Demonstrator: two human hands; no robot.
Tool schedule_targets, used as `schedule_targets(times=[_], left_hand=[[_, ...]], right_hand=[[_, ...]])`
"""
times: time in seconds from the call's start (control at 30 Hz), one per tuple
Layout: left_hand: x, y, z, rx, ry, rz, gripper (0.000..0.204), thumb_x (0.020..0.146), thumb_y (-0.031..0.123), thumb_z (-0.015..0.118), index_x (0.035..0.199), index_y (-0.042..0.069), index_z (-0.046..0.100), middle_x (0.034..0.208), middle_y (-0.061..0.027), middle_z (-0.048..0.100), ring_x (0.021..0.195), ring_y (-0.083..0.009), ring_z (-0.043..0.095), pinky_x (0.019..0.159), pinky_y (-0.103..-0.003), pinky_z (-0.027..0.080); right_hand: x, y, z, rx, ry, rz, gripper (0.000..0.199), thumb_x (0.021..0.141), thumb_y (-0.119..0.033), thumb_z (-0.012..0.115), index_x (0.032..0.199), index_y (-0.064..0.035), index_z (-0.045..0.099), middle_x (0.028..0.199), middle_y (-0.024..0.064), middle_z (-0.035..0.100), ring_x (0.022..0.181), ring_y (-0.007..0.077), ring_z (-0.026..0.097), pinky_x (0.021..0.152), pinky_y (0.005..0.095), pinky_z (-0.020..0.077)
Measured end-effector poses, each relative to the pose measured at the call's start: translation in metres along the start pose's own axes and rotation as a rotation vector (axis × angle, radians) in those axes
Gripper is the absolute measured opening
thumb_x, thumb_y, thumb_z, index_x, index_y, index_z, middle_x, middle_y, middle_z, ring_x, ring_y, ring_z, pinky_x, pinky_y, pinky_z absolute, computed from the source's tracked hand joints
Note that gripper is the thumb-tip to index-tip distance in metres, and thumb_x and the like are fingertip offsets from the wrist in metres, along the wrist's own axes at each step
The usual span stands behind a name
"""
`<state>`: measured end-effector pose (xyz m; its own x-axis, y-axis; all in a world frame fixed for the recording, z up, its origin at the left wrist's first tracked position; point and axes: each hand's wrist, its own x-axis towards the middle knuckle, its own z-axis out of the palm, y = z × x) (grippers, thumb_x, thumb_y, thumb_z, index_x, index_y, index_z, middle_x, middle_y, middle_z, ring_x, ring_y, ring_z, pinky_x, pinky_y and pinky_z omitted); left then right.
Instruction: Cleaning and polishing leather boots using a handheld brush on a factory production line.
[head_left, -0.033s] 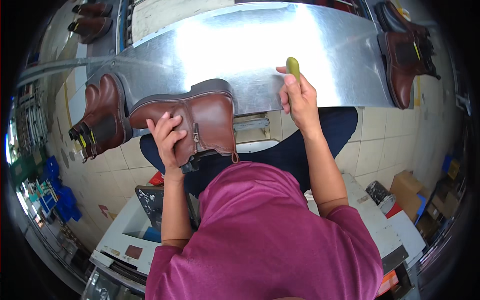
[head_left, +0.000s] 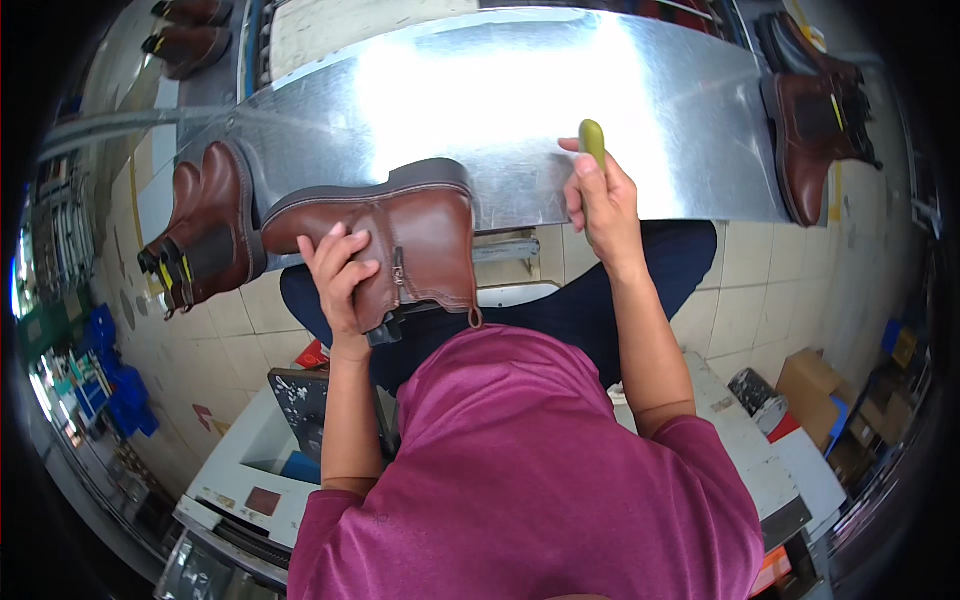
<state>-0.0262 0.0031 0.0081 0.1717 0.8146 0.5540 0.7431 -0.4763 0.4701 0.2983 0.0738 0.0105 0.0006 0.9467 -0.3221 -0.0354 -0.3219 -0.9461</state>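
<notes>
A brown leather ankle boot (head_left: pixel 430 235) lies on its side at the near edge of the metal table, its dark sole facing away from me and its toe to the left. It has a small side zip and a pull loop at the top. My left hand (head_left: pixel 340 268) grips it around the instep and shaft, fingers on the leather, the thumb hidden. Raised over the table's near edge, my right hand (head_left: pixel 605 205) is closed around a tool with a green rounded handle (head_left: pixel 592 142). The handle's end points away from me; the tool's working end is hidden.
The shiny metal table (head_left: pixel 520 190) spans in front of me. A pair of brown boots (head_left: pixel 215 225) stands close at the left, touching or nearly touching the held boot's toe. More brown boots (head_left: pixel 803 140) lie at the right end. Beside me stands a pale machine (head_left: pixel 235 450).
The whole view has shifted very slightly. My hands, the boot and the tool keep the same places relative to each other.
</notes>
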Motion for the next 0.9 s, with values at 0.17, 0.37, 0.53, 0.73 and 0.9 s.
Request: schedule_targets(times=[0.17,0.37,0.53,0.73,0.9], left_hand=[[-0.008,0.005,0.0,-0.027,0.016,-0.005,0.029,0.084,0.011,0.072,0.109,0.017,0.057,0.125,-0.0075,0.065,0.129,-0.031,0.056,0.123,-0.055,0.019],[-0.009,0.011,-0.003,-0.052,-0.016,0.013,0.036,0.083,0.019,0.075,0.114,0.016,0.056,0.129,-0.0089,0.064,0.133,-0.0314,0.052,0.124,-0.056,0.016],[0.001,0.015,-0.01,-0.011,-0.084,-0.012,0.041,0.081,0.024,0.076,0.12,0.016,0.066,0.137,-0.0098,0.062,0.136,-0.0317,0.049,0.125,-0.052,0.014],[-0.003,0.023,-0.012,0.006,-0.129,-0.078,0.034,0.083,0.024,0.073,0.117,0.02,0.074,0.137,-0.0078,0.062,0.138,-0.0304,0.046,0.125,-0.05,0.013],[0.0,0.024,-0.01,-0.017,-0.118,-0.113,0.03,0.086,0.017,0.069,0.115,0.02,0.074,0.136,-0.0064,0.063,0.138,-0.0295,0.046,0.125,-0.05,0.012]], right_hand=[[-0.001,-0.001,0.003,0.011,0.017,-0.014,0.047,0.105,-0.041,0.054,0.127,-0.0003,0.063,0.063,-0.0033,0.047,0.05,0.0043,0.04,0.047,0.021,0.0344],[0.001,-0.004,0.005,-0.008,0.022,0.008,0.046,0.104,-0.04,0.056,0.124,0.0,0.063,0.063,-0.0028,0.047,0.051,0.0047,0.042,0.047,0.021,0.0363],[0.013,-0.004,0.024,0.05,0.048,0.02,0.03,0.1,-0.03,0.064,0.109,-0.0019,0.062,0.064,-0.0003,0.05,0.05,0.0084,0.046,0.048,0.0239,0.0393],[0.042,-0.046,0.094,0.675,-0.173,-0.052,0.022,0.098,-0.022,0.064,0.1,-0.0014,0.058,0.063,0.0038,0.05,0.049,0.0129,0.048,0.046,0.0288,0.041],[0.052,-0.049,0.118,0.605,-0.28,-0.141,0.02,0.1,-0.024,0.063,0.1,-0.0046,0.057,0.061,0.0029,0.047,0.046,0.012,0.044,0.045,0.0278,0.0382]])
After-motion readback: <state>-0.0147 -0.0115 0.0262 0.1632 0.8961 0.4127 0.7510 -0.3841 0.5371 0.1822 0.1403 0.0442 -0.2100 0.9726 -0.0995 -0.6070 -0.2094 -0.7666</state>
